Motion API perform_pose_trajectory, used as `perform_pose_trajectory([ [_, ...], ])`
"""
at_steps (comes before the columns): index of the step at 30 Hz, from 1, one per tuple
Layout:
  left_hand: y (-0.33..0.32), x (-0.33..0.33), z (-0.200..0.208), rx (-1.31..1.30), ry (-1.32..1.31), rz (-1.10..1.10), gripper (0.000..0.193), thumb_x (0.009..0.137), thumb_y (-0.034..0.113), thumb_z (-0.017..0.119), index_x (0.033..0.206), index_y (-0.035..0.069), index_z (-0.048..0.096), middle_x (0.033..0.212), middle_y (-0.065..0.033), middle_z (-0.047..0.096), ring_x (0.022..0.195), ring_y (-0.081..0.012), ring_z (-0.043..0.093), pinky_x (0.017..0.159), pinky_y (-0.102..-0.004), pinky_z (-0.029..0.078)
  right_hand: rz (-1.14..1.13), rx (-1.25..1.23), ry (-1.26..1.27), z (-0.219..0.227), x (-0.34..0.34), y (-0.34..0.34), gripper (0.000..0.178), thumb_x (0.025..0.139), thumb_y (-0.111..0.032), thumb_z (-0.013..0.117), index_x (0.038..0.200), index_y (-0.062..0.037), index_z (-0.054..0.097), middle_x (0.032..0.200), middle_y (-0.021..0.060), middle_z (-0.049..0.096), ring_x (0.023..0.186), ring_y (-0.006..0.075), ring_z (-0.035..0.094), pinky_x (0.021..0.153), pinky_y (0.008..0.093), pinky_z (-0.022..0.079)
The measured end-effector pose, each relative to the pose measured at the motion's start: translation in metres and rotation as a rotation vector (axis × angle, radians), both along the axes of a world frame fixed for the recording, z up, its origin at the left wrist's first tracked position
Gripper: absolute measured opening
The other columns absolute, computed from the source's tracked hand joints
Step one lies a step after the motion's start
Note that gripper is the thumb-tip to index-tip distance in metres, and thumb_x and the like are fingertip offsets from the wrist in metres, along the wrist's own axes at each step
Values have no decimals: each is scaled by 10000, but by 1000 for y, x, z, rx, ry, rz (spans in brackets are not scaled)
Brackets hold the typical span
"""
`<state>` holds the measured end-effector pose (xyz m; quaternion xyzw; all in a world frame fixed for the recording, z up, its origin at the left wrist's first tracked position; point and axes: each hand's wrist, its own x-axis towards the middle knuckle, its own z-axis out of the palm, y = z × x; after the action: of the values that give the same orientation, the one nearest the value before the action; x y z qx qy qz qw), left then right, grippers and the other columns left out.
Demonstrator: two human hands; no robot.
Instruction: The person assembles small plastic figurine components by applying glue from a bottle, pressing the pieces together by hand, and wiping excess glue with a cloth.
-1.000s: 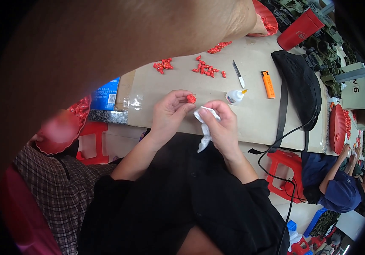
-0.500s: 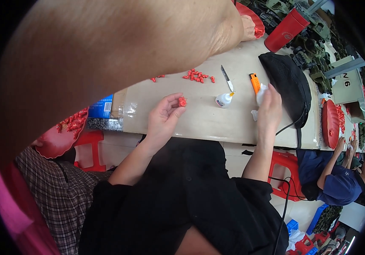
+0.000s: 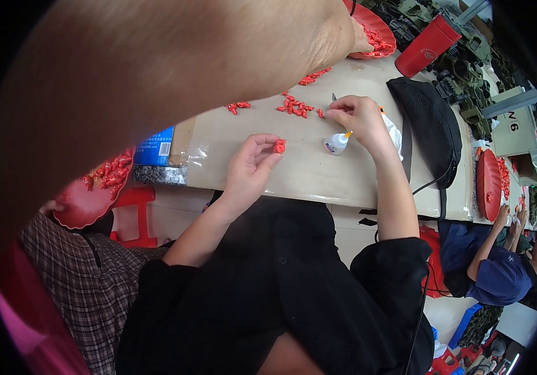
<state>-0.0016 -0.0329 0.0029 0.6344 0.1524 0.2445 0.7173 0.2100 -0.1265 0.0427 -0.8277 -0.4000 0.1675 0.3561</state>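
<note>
My left hand (image 3: 251,167) is closed, pinching a small glossy red piece (image 3: 279,146) between thumb and fingertips above the table. To the right, my right hand (image 3: 361,120) is curled over the table, thumb and index tips slightly apart, with nothing seen between them. Just left of those fingertips lies a single red piece (image 3: 320,113). A craft knife (image 3: 334,97) shows only its blade tip past my hand; the rest is hidden. Below the hand stands a small white bottle (image 3: 335,145) with a yellow nozzle. A cluster of red pieces (image 3: 294,106) lies farther left.
Another person's bare arm (image 3: 187,56) crosses the upper left, reaching to a red tray (image 3: 368,28). A black mesh bag (image 3: 428,131) and red tumbler (image 3: 428,47) are at the right. Crumpled white tissue (image 3: 393,132) lies beside my wrist. A red plate (image 3: 87,203) is at lower left.
My right hand has moved left and farther out, from beside the tissue to over the knife, by the lone red piece. My left hand still holds its red piece. The view has shifted slightly.
</note>
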Motion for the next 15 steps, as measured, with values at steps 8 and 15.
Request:
perform_pose_trajectory([
  [8,1,-2,-7,30,0,16,245,817,-33,486,1049,-6,410,1047,-124,512,961,-146,498,835,-253,413,86,-149,-116,-6,-2,17,207,660,-175,669,774,-7,632,663,91,604,630,155,573,609,272,449],
  [15,0,-3,-5,24,6,12,239,830,-16,469,1062,-6,413,1047,-133,515,947,-167,510,822,-270,426,-121,248,18,15,7,-24,134,739,-88,603,818,14,568,720,76,597,636,132,563,577,244,446],
])
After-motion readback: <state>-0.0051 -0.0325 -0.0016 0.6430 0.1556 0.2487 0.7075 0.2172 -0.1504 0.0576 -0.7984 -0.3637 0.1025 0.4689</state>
